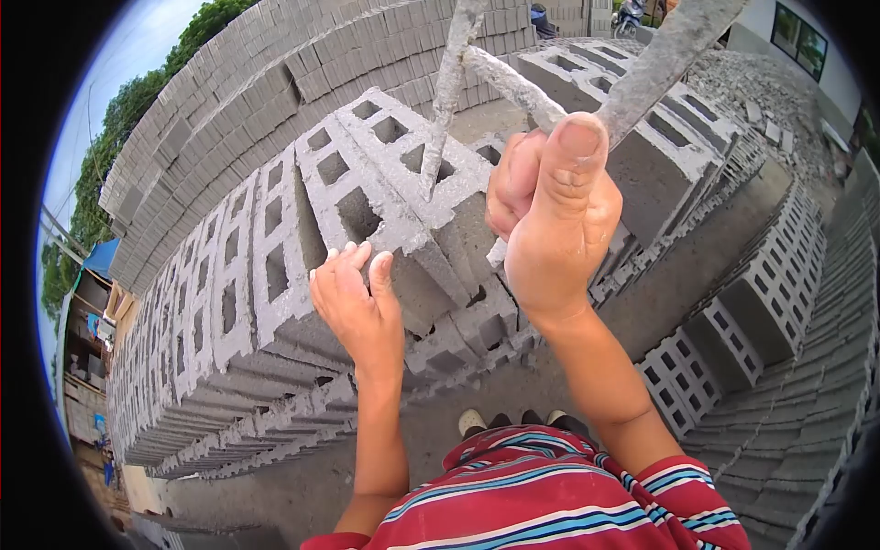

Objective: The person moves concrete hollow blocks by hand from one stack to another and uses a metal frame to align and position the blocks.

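Note:
My right hand (561, 215) is closed round a cement-crusted metal bar tool (642, 78), thumb raised toward the camera. One thin leg of the tool slants down to the hollow concrete blocks, and a crossbar joins it to the thicker bar. My left hand (360, 298) is open, fingers slightly bent and thumb apart, at the near edge of a hollow concrete block (321, 206) in the top row. Whether its fingertips touch the block I cannot tell. The part of the tool inside my right fist is hidden.
A tall wall of stacked blocks (367, 60) stands behind. Further hollow blocks (683, 137) are stacked at the right, with more blocks (779, 284) lower down. Rubble (756, 82) lies at the far right. My feet (471, 422) stand on the ground close to the stack.

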`<state>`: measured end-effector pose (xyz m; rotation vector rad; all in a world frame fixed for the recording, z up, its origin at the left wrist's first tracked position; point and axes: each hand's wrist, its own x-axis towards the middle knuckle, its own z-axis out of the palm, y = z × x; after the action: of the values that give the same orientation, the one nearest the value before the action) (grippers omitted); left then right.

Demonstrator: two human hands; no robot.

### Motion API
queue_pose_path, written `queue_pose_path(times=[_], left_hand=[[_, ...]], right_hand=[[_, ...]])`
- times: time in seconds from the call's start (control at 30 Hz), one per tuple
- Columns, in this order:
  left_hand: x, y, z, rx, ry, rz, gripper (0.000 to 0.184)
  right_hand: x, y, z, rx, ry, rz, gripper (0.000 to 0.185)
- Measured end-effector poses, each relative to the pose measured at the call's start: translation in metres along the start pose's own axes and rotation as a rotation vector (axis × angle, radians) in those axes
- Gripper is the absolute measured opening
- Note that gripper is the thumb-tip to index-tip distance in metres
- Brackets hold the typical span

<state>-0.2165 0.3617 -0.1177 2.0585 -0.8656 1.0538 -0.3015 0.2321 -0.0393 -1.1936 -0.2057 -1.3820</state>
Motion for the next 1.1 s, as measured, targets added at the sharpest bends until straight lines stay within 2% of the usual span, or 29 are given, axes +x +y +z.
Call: queue_pose_path(times=[0.03,0.17,0.3,0.43,0.53,0.63,0.73,0.87,1.03,1.1], left_hand=[[0.0,0.0,0.0,0.004,0.001,-0.002,0.027],[-0.002,0.001,-0.003,0.025,-0.013,0.009,0.027],[-0.001,0.002,-0.003,0.048,-0.014,0.015,0.027],[-0.001,0.003,-0.002,0.028,-0.01,0.003,0.028],[0.0,0.003,-0.004,0.049,-0.02,0.023,0.028],[-0.001,0.001,-0.003,0.043,-0.023,0.02,0.027],[-0.001,0.001,-0.003,0.042,-0.021,0.027,0.027],[-0.004,0.004,-0.008,0.036,-0.045,0.009,0.027],[-0.002,0.0,-0.006,-0.001,-0.039,-0.005,0.027],[-0.001,0.002,-0.005,-0.005,-0.025,0.012,0.027]], right_hand=[[-0.009,0.01,0.0,-0.023,0.022,-0.022,0.043],[-0.016,0.008,-0.002,0.064,0.034,0.108,0.042],[0.013,-0.013,-0.004,0.101,0.035,0.024,0.041],[-0.019,0.018,-0.007,0.049,0.014,0.092,0.043],[-0.016,0.011,-0.011,0.118,0.027,0.124,0.043],[0.008,-0.01,-0.011,0.136,0.02,0.06,0.043],[-0.023,0.02,-0.012,0.042,0.021,0.085,0.045],[-0.025,0.012,-0.019,0.166,0.042,0.17,0.046],[0.005,-0.015,-0.011,0.175,0.002,0.019,0.045],[-0.023,0.009,-0.012,0.146,-0.015,0.1,0.044]])
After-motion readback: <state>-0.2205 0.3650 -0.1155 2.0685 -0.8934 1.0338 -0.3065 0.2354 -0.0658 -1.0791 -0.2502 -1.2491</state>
